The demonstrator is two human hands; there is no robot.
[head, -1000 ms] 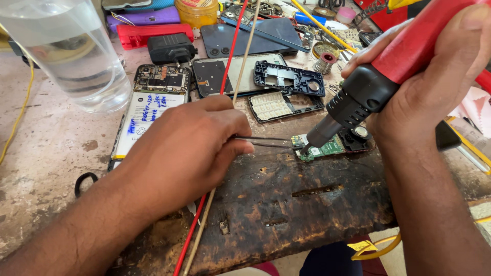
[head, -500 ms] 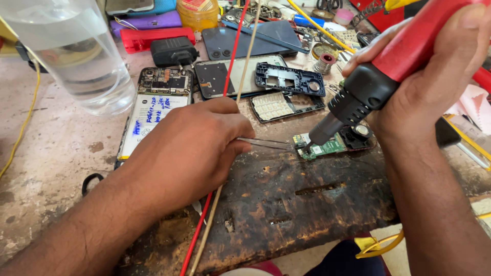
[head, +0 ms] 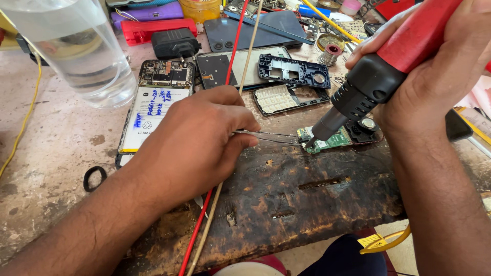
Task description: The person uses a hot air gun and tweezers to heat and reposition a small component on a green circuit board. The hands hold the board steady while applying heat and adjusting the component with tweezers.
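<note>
tweezers' point(head: 266, 136) grip hidden in left hand point(head: 197, 140)

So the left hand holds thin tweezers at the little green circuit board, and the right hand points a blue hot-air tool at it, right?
Nearly. The head view shows the hot-air tool in the right hand is red and black, not blue. The left hand does hold tweezers at the green circuit board.
</note>
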